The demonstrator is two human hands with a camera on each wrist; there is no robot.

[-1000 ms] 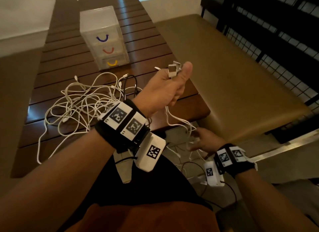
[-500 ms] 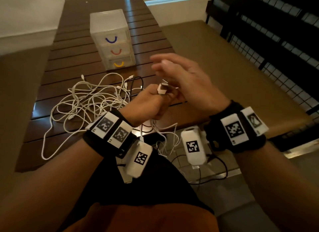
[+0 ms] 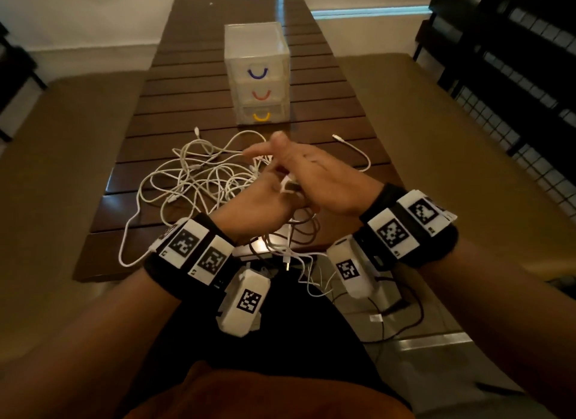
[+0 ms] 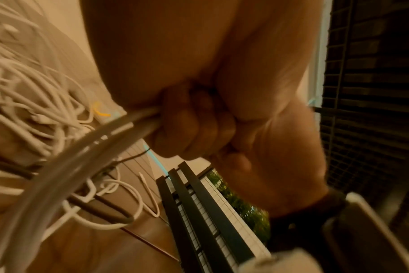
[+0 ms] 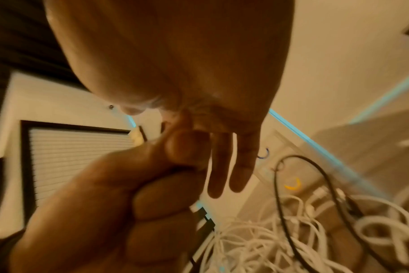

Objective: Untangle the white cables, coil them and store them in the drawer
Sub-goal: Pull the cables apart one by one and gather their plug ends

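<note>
Tangled white cables (image 3: pixel 199 178) heaped on the slatted wooden table (image 3: pixel 174 85), just in front of the clear three-drawer organizer (image 3: pixel 257 75) — all three drawers closed. One loose white cable end (image 3: pixel 350 146) lying in front of the organizer, off to the right. Nearer than the heap, left hand (image 3: pixel 258 205) fisted around several cable strands, white connector (image 3: pixel 288 181) poking above the thumb. Right hand (image 3: pixel 324 181) pressed against that fist, fingers (image 5: pixel 224 166) straight and relaxed — gripping nothing visible. One black cable (image 5: pixel 299 184) looping over the white ones.
</note>
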